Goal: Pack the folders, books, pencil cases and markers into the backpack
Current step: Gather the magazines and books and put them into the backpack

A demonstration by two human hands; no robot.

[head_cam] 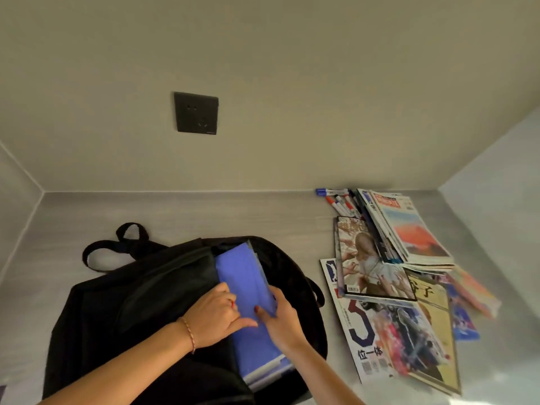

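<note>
A black backpack (122,299) lies flat on the grey table, its main compartment unzipped. A stack of blue folders (242,276) sits partly inside the opening, with the near end sticking out toward me. My left hand (214,317) presses on the folders' left side, thumb lying across the top. My right hand (280,317) grips their right edge. To the right of the bag, books and magazines (388,287) lie spread out and stacked. Several markers (340,200) with blue and red caps rest by the back wall.
The table (233,211) sits in a recess with a back wall and side walls. A dark wall socket (196,113) is above the bag. The backpack straps (117,247) loop toward the back left.
</note>
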